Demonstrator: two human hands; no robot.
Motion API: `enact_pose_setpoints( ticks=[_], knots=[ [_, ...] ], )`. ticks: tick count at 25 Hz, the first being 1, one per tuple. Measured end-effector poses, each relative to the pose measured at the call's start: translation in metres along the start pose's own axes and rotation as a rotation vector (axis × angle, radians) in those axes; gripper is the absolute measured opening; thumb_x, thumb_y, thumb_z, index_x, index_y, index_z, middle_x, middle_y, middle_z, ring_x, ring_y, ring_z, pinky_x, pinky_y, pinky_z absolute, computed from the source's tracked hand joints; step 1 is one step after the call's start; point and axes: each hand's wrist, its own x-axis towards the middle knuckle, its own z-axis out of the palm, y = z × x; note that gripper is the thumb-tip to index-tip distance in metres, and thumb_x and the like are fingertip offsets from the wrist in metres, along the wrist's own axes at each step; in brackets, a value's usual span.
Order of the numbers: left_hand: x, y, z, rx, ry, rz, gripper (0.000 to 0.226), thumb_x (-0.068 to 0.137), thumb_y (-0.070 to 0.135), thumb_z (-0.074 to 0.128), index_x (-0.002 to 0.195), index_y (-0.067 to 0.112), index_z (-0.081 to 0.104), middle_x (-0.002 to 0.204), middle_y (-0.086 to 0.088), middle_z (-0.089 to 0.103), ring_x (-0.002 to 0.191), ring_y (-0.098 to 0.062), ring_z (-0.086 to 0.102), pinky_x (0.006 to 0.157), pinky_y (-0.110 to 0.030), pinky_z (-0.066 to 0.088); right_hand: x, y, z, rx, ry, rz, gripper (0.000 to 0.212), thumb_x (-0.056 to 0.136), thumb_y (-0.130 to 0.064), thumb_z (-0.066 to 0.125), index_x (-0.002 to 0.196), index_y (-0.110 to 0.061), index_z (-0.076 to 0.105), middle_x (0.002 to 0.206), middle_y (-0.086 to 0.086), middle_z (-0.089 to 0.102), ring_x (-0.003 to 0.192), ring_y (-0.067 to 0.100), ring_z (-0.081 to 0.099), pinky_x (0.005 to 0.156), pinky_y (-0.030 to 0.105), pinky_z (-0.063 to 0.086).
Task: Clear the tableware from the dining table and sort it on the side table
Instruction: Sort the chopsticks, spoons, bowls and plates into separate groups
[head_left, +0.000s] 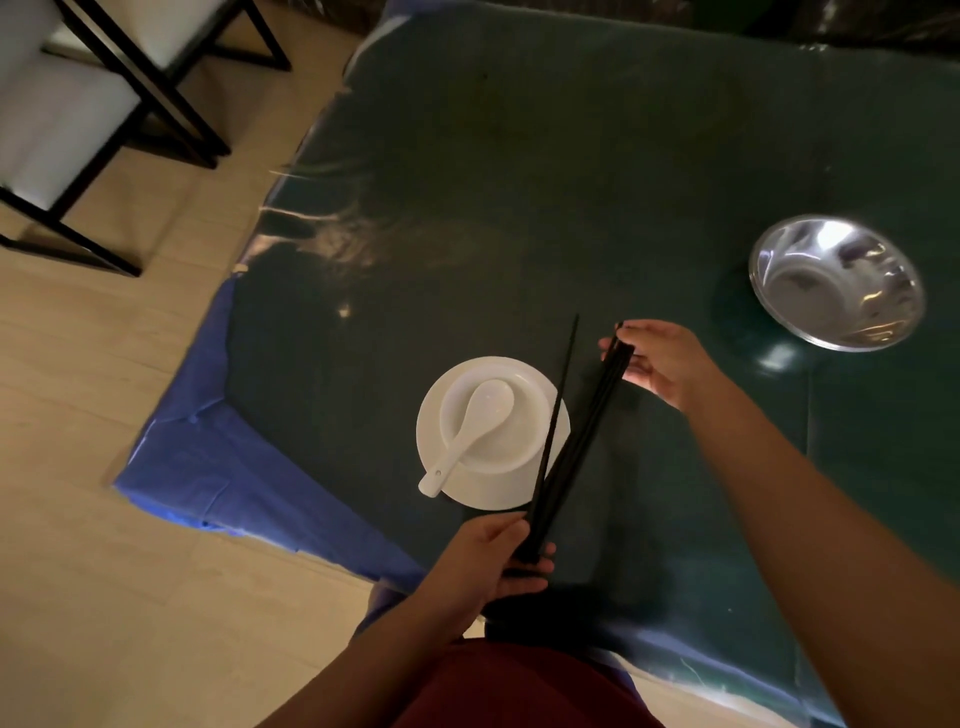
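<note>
Several black chopsticks (576, 441) are held as a bundle above the table's near edge. My left hand (493, 564) grips their near ends. My right hand (660, 366) pinches the far ends; one stick fans out to the left. Under the bundle sits a white plate (467, 480) with a white bowl (524, 415) on it and a white soup spoon (470, 431) lying in the bowl. A shiny steel bowl (836, 283) stands on the table at the right.
The table (519, 182) is covered in dark green plastic sheeting with a blue cloth (218, 467) hanging at its left corner. Black-framed chairs with white seats (62, 119) stand on the pale floor at the upper left.
</note>
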Motion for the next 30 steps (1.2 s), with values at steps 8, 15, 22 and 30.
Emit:
enact_pose_setpoints(
  ticks=[8,15,22,30],
  knots=[
    [0.004,-0.013,-0.009,0.197,0.107,0.049,0.022,0.096,0.005,0.04,0.089,0.009,0.06,0.072,-0.004,0.055,0.056,-0.009,0.046,0.044,-0.016,0.036,0.011,0.03,0.027,0.049,-0.023,0.108,0.033,0.085,-0.003,0.06,0.114,-0.01,0.046,0.091,0.016,0.063,0.073,0.024,0.063,0.074,0.039,0.052],
    [-0.003,-0.001,-0.003,0.268,0.069,0.123,0.022,0.096,0.009,0.042,0.083,0.01,0.061,0.075,-0.004,0.062,0.057,-0.01,0.052,0.047,-0.018,0.04,0.006,0.009,0.022,0.007,-0.034,0.045,0.014,0.087,0.0,0.056,0.091,-0.013,0.056,0.079,0.007,0.066,0.066,0.015,0.066,0.05,0.023,0.054],
    [-0.02,0.068,-0.006,-0.076,-0.085,0.254,0.027,0.097,0.013,0.038,0.103,0.013,0.065,0.085,-0.003,0.075,0.069,-0.008,0.067,0.056,-0.017,0.052,0.002,-0.088,0.035,-0.138,-0.161,-0.214,0.012,0.092,-0.012,0.051,0.082,-0.017,0.056,0.064,-0.004,0.074,0.047,0.002,0.054,0.049,0.016,0.046],
    [0.0,0.153,-0.101,-0.258,0.162,0.401,0.024,0.096,0.008,0.041,0.096,0.01,0.065,0.07,-0.003,0.073,0.059,-0.011,0.069,0.053,-0.019,0.055,0.045,-0.155,0.16,-0.244,-0.244,-0.256,0.02,0.094,-0.009,0.047,0.074,-0.013,0.048,0.049,-0.001,0.069,0.034,0.001,0.047,0.037,0.013,0.04]
  ],
)
